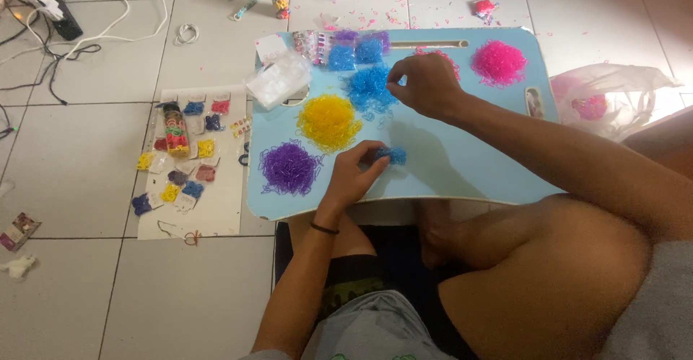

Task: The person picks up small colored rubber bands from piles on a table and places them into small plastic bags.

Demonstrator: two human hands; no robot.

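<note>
A light blue lap tray (462, 158) lies in front of me with heaps of tiny rubber bands on it: blue (368, 89), yellow (329, 120), purple (289, 167) and pink (498, 62). My left hand (354, 176) holds a small bunch of blue bands (391, 156) at the tray's near middle. My right hand (426, 86) reaches over to the right edge of the blue heap, fingertips pinched at the bands. Small bags of blue and purple bands (355, 50) lie at the tray's far edge.
A clear plastic box (278, 78) sits on the tray's far left corner. On the tiled floor to the left, a white sheet (216, 201) carries small packets of coloured bands. Cables and a power strip (58, 14) lie far left; a plastic bag (613, 97) sits to the right.
</note>
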